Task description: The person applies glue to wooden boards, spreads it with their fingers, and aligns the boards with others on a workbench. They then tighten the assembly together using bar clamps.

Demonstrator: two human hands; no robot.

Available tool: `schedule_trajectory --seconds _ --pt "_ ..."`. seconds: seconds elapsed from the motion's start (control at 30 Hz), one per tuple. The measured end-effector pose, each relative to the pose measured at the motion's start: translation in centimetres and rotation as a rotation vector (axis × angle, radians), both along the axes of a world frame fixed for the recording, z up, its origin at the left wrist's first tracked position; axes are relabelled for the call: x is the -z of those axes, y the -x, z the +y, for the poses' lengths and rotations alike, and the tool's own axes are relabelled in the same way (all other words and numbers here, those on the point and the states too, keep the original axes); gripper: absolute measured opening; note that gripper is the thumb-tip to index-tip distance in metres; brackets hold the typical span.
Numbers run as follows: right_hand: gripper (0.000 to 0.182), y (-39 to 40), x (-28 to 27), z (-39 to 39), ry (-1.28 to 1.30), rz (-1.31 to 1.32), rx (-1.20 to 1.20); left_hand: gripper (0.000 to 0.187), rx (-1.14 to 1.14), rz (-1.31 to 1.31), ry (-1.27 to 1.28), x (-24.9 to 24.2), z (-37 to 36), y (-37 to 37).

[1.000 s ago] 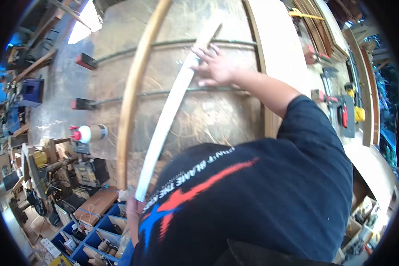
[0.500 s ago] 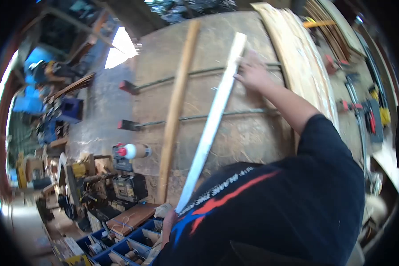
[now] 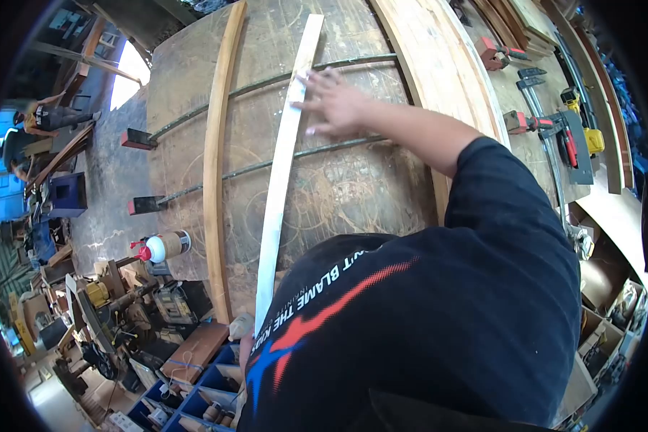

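Observation:
A long pale wooden strip (image 3: 284, 155) lies lengthwise before me, its near part bright with glare. My right hand (image 3: 329, 102) is over the strip's far part, fingers spread, the fingertips at its right edge; light contact cannot be told. Low beside my shirt, a sliver of my left hand (image 3: 246, 349) shows near the strip's near end, its fingers hidden. To the left runs a browner wooden strip (image 3: 214, 155). Two bar clamps (image 3: 194, 111) cross the worktable (image 3: 338, 209) beneath both strips. Wide pale boards (image 3: 439, 65) lie along the right.
A glue bottle (image 3: 167, 246) with a red cap lies at the table's left. More clamps (image 3: 529, 122) rest at the right. A blue divided box (image 3: 194, 403) with small parts sits below left. Another person (image 3: 47, 119) is far off at the left.
The view has shifted, so the table appears farther left and higher. My right hand is farther from the strip's far tip, with fingers more spread. The pale strip lies closer to parallel with the brown one.

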State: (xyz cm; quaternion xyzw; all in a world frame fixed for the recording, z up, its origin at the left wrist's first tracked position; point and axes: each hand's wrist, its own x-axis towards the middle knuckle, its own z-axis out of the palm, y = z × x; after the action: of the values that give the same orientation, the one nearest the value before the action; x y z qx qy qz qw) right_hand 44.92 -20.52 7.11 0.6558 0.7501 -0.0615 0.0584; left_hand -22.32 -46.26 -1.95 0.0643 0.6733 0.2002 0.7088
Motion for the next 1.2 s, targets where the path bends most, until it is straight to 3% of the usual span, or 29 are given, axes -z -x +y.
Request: schedule_trajectory --seconds 0.03,0.07,0.17,0.3,0.43,0.47,0.6,0.73,0.83,0.87,0.97,1.0,1.1,1.2 --pt "0.081 -0.4 0.8 0.1 0.015 0.000 0.002 0.035 0.002 0.008 -0.001 -0.1 -0.2 0.2" --pt "0.082 -1.9 1.7 1.6 -0.049 0.032 0.180 0.035 0.004 0.012 -0.001 -0.2 -0.1 0.3" --pt "0.082 -3.2 2.6 3.6 -0.220 0.005 0.401 0.035 -0.009 0.013 0.001 -0.2 -0.1 0.2" --pt "0.086 -1.2 1.8 1.5 -0.030 -0.007 -0.253 0.034 -0.014 0.022 0.002 -0.3 -0.2 0.0" --pt "0.083 -4.5 3.5 5.0 -0.170 -0.050 0.399 0.034 -0.007 0.029 0.012 -0.3 -0.5 0.2" --pt "0.083 -4.2 3.5 5.0 -0.239 -0.016 0.406 0.034 -0.011 0.027 0.011 -0.5 -0.8 0.2" --pt "0.076 -1.5 3.1 3.2 -0.141 0.119 -0.453 0.034 -0.004 0.033 0.023 -0.5 -1.1 0.4" --pt "0.075 -3.4 4.6 7.0 -0.173 -0.021 0.133 0.034 0.017 0.040 0.036 -0.5 -0.6 0.7" --pt "0.073 -2.0 5.0 6.9 -0.313 0.045 -0.065 0.033 0.010 0.044 0.037 -0.7 -0.5 0.8" --pt "0.071 -1.3 3.7 5.4 -0.241 0.048 -0.224 0.033 0.007 0.046 0.037 -0.7 -0.4 0.8" --pt "0.070 -2.6 4.9 5.2 -0.126 0.096 -0.092 0.033 0.007 0.045 0.038 -0.6 -0.4 0.9" --pt "0.069 -3.8 4.5 6.3 -0.136 0.080 0.090 0.033 0.009 0.045 0.038 -0.7 -0.5 0.9" --pt "0.072 -4.9 4.1 7.2 -0.296 0.075 0.191 0.033 0.012 0.038 0.031 -0.6 -0.1 0.7" --pt "0.064 -4.9 4.5 6.4 -0.287 0.206 -0.260 0.033 0.008 0.027 0.011 -0.7 0.8 0.9"
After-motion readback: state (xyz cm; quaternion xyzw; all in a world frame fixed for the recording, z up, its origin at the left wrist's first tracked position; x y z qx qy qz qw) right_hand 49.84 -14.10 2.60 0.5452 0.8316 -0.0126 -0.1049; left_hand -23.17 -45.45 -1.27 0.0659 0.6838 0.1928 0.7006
